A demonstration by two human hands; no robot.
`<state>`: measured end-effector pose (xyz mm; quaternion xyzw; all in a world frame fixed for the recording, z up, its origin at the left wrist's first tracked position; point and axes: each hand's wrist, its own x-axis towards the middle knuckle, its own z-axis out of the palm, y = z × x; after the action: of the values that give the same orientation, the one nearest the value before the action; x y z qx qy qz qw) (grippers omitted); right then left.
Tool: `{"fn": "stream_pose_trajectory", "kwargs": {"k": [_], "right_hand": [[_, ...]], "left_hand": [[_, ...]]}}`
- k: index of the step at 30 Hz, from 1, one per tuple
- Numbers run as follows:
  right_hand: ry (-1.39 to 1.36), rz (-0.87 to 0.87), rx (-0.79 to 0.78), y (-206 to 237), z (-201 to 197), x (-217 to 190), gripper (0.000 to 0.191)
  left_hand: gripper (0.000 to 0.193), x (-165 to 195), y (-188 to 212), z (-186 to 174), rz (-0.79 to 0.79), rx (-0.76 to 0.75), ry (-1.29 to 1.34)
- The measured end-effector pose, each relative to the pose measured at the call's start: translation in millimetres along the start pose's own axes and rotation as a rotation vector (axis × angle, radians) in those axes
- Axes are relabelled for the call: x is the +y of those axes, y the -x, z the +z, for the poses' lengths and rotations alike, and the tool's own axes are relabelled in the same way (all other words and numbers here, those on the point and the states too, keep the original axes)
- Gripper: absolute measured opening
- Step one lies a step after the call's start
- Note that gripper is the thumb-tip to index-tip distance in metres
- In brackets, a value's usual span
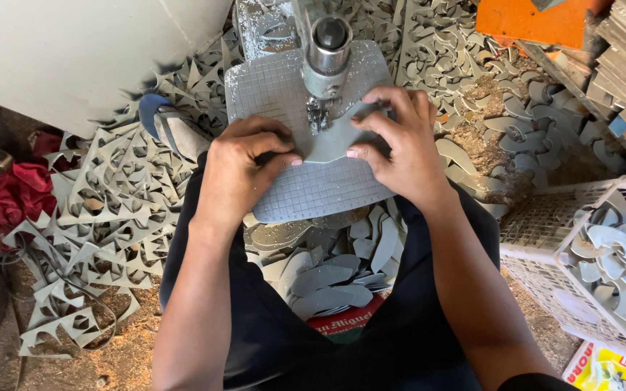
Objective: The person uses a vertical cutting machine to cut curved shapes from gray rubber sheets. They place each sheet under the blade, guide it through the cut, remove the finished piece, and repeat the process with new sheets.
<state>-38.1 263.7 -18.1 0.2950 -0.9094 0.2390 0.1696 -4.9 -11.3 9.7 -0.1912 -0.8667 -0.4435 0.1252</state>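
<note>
A person's lap in dark trousers (269,326) fills the bottom of the view, both bare forearms reaching forward over it. Around the lap, the floor (103,362) is covered with heaps of grey cut-out scraps (103,210), jagged on the left and curved at upper right. A white plastic basket (545,232) at the right edge holds more curved grey pieces. A red cloth (16,192) lies at the far left.

Just beyond the knees sits a grey gridded work plate (320,192), with a metal machine head (326,51) standing over its middle. A flat grey sheet piece (331,137) lies on the plate, directly under the machine head.

The left hand (240,170) presses down on the piece's left edge, fingers curled and thumb pinching the material. The right hand (400,141) holds the right side, fingers spread and bent over the top, thumb tucked beneath the edge. The two hands are near each other, either side of the machine head.
</note>
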Motion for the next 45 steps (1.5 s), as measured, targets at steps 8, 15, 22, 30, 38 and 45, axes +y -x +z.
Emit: {"fn": "stream_pose_trajectory", "kwargs": {"k": [8,15,22,30,38,45], "right_hand": [[0.019,0.044,-0.009,0.3,2.6,-2.0,0.034],[0.068,0.061,-0.009,-0.2,4.0,-5.5,0.034],[0.126,0.072,-0.023,-0.5,3.8,-11.5,0.034],[0.163,0.137,-0.021,-0.2,1.9,-29.3,0.035],[0.212,0.187,0.019,0.1,5.2,-46.3,0.036],[0.226,0.241,0.019,-3.0,7.1,-57.5,0.042]], "left_hand": [[0.017,-5.3,-1.8,0.9,0.005,0.007,0.035],[0.020,-12.3,-5.9,0.8,0.013,0.006,0.045],[0.023,-20.9,-10.1,0.4,0.009,0.008,0.058],[0.022,-37.5,-21.6,-3.1,0.077,-0.021,0.087],[0.021,-54.6,-30.7,-6.0,0.137,-0.053,0.106],[0.026,-33.2,-23.5,-5.4,0.139,0.073,-0.255]]}}
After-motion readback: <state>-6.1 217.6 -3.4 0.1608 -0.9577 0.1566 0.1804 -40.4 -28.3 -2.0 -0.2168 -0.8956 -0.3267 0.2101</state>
